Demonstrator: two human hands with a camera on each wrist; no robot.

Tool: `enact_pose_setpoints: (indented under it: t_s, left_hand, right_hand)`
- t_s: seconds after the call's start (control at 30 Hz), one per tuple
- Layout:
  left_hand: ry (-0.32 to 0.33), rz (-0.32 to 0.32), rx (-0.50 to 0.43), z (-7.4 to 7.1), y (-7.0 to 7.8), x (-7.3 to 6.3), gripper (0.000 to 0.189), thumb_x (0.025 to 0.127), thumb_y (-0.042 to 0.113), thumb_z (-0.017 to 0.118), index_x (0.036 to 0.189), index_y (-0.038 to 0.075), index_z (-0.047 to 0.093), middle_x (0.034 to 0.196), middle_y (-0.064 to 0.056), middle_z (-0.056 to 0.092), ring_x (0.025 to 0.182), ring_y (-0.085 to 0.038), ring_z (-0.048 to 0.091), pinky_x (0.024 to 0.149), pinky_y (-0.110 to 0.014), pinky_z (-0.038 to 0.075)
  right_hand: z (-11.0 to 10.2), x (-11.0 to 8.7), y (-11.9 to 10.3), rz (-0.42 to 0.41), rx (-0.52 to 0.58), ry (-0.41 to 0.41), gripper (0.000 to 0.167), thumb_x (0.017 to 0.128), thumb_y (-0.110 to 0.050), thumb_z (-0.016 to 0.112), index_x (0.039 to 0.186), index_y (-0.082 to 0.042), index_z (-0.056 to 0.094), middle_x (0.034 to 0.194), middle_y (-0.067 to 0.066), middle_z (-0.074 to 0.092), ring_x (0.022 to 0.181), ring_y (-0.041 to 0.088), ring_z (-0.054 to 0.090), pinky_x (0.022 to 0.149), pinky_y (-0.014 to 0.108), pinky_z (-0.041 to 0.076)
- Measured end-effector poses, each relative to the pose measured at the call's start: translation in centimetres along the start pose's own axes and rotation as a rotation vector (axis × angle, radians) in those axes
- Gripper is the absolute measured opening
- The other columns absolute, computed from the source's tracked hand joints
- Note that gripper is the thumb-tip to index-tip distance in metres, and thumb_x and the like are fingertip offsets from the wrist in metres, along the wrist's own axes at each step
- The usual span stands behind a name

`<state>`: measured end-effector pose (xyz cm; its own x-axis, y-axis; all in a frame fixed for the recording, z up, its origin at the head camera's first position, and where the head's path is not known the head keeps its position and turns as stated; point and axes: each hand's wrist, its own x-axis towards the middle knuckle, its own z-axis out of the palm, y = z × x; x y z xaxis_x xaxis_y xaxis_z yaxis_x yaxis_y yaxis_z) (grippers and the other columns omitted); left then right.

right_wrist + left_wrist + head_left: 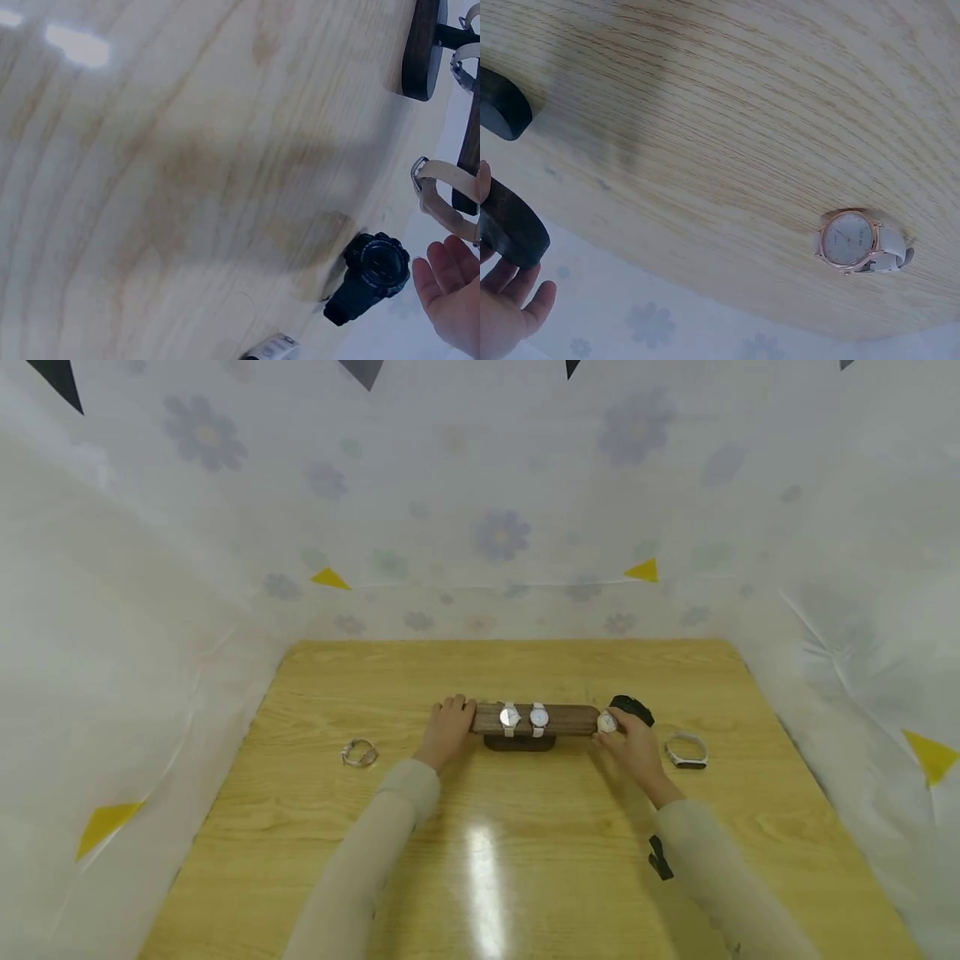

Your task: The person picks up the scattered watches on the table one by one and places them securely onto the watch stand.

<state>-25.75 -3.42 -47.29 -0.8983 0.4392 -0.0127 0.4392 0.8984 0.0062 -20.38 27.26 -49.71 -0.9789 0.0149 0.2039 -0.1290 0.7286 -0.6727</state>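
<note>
A dark wooden watch stand has a horizontal bar (572, 720) above a small base (519, 744). Two white-strapped watches, a left one (510, 717) and a right one (538, 717), sit round the bar. My left hand (448, 732) grips the bar's left end; in the left wrist view its fingers curl under that bar end (516, 232). At the other end, my right hand (636, 752) pinches a pale-strapped watch (607, 722). Its buckled strap (448, 174) forms a loop right at the bar's tip; whether the tip is inside, I cannot tell.
A black sports watch (381, 264) lies just behind my right hand. A white band with a dark face (688, 763) lies farther right, and a black strap-like item (660, 858) nearer me. To the left lies a rose-gold watch (847, 240). White sheeting surrounds the wooden table (300, 860).
</note>
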Motion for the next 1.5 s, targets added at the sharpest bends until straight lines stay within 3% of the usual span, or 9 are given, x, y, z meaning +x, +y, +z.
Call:
enact_pose_setpoints:
  t_s: [0.17,0.43,0.73,0.87,1.03,1.13,1.27,1.37,1.5]
  left_hand:
    - [0.018,0.019,-0.002,0.0,0.0,-0.2,0.057,0.086,0.032,0.065,0.131,0.003,0.046,0.127,-0.017,0.050,0.118,-0.032,0.048,0.099,-0.046,0.041]
    - [0.036,0.023,0.085,-0.1,0.1,-0.4,0.055,0.086,0.032,0.065,0.131,0.005,0.047,0.127,-0.015,0.052,0.116,-0.030,0.051,0.095,-0.044,0.045]
    - [0.070,0.046,-0.014,0.5,0.3,-0.8,0.052,0.086,0.024,0.066,0.129,0.000,0.046,0.124,-0.019,0.050,0.113,-0.033,0.050,0.092,-0.042,0.048]
    - [0.105,0.060,-0.001,0.6,0.5,-0.9,0.052,0.086,0.024,0.067,0.127,-0.001,0.047,0.121,-0.019,0.052,0.110,-0.032,0.052,0.089,-0.040,0.050]
    - [0.088,0.060,0.004,0.2,0.6,-1.0,0.053,0.087,0.024,0.065,0.129,-0.001,0.046,0.123,-0.018,0.051,0.112,-0.031,0.051,0.092,-0.039,0.049]
    - [0.087,0.053,-0.006,0.0,0.6,-1.1,0.052,0.087,0.023,0.065,0.130,0.000,0.047,0.123,-0.018,0.051,0.112,-0.031,0.051,0.092,-0.040,0.048]
    - [0.090,0.055,-0.017,-0.1,0.4,-1.3,0.051,0.087,0.020,0.065,0.130,0.000,0.046,0.124,-0.018,0.050,0.113,-0.032,0.050,0.093,-0.041,0.047]
    - [0.097,0.062,-0.015,0.2,0.3,-1.4,0.051,0.087,0.020,0.065,0.130,0.001,0.046,0.123,-0.018,0.050,0.112,-0.032,0.050,0.093,-0.041,0.048]
    - [0.111,0.070,-0.028,0.6,0.3,-1.5,0.052,0.085,0.020,0.067,0.129,0.001,0.047,0.122,-0.018,0.051,0.111,-0.032,0.051,0.094,-0.040,0.047]
  right_hand:
    - [-0.5,0.7,-0.3,-0.045,-0.038,-0.048,0.055,0.080,-0.009,0.071,0.125,0.012,0.049,0.123,0.033,0.052,0.112,0.046,0.051,0.091,0.054,0.046]
    - [-1.5,1.3,-0.4,-0.099,-0.117,-0.165,0.055,0.081,-0.013,0.070,0.128,0.007,0.049,0.126,0.029,0.053,0.116,0.045,0.049,0.094,0.057,0.043]
    - [-1.9,1.1,-0.1,-0.155,-0.151,-0.226,0.057,0.079,-0.012,0.070,0.128,0.009,0.049,0.124,0.029,0.055,0.114,0.043,0.052,0.093,0.054,0.045]
    - [-2.0,0.9,0.0,-0.185,-0.200,-0.242,0.058,0.080,-0.012,0.069,0.129,0.010,0.047,0.127,0.030,0.051,0.116,0.044,0.051,0.093,0.052,0.046]
    - [-2.5,0.6,-0.5,-0.235,-0.277,-0.294,0.058,0.082,-0.009,0.067,0.131,0.012,0.043,0.129,0.031,0.049,0.115,0.043,0.051,0.093,0.052,0.045]
    - [-2.8,0.5,-0.9,-0.292,-0.329,-0.306,0.058,0.082,-0.008,0.067,0.130,0.012,0.042,0.120,0.030,0.056,0.107,0.041,0.057,0.089,0.049,0.049]
    - [-2.8,0.8,-1.1,-0.341,-0.371,-0.275,0.051,0.078,-0.006,0.070,0.121,0.009,0.046,0.096,0.021,0.064,0.084,0.032,0.064,0.072,0.040,0.054]
    - [-2.6,0.9,-1.2,-0.326,-0.363,-0.285,0.045,0.077,-0.006,0.071,0.114,0.007,0.048,0.091,0.017,0.063,0.081,0.029,0.062,0.069,0.038,0.052]
    - [-2.3,0.9,-1.4,-0.258,-0.335,-0.319,0.046,0.078,-0.006,0.071,0.116,0.007,0.049,0.102,0.021,0.062,0.092,0.033,0.061,0.076,0.043,0.052]
